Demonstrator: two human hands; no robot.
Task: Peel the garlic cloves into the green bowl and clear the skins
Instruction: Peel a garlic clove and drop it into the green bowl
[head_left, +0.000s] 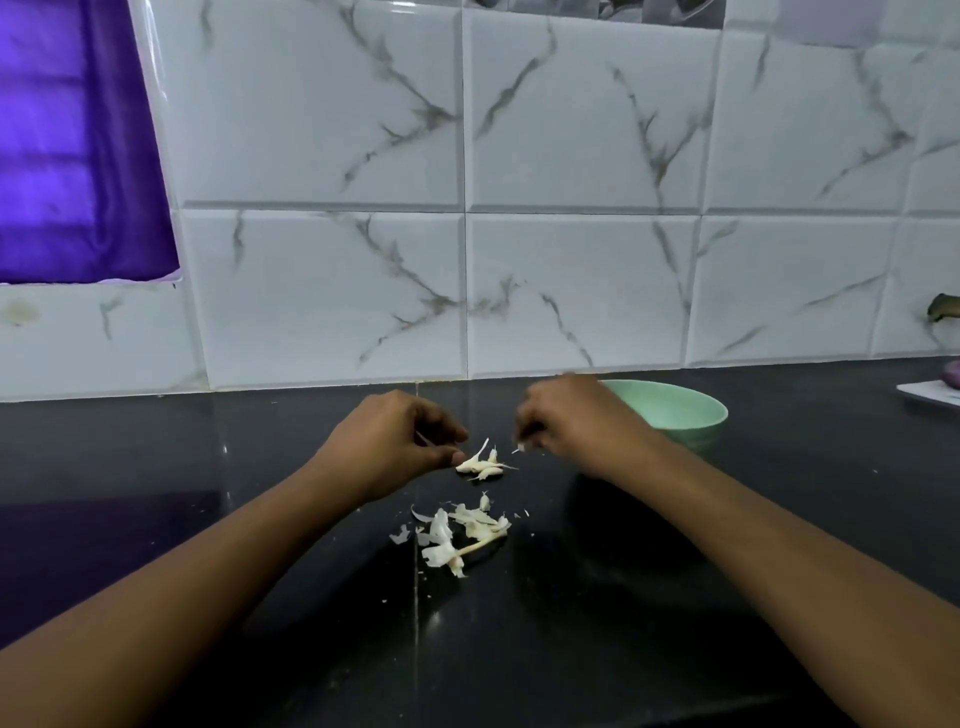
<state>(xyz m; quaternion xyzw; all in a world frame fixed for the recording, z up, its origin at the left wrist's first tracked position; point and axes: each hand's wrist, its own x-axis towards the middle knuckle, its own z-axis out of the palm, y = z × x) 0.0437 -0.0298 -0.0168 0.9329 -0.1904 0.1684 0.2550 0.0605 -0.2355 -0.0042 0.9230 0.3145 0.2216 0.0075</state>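
A few unpeeled garlic cloves (483, 465) lie on the black counter between my hands. Nearer to me sits a pile of white garlic skins (457, 532). My left hand (395, 441) hovers just left of the cloves, fingers curled, pinching a thin pale sliver of skin. My right hand (566, 421) is just right of the cloves, fingers curled, pinching a small white bit at its fingertips. The green bowl (675, 410) stands behind my right hand, partly hidden by it; its contents are out of sight.
A white marble-pattern tiled wall (571, 286) backs the counter. A purple curtain (67, 156) hangs at the far left. A white board with a purple object (935, 392) sits at the right edge. Tiny skin flecks dot the black counter (208, 457).
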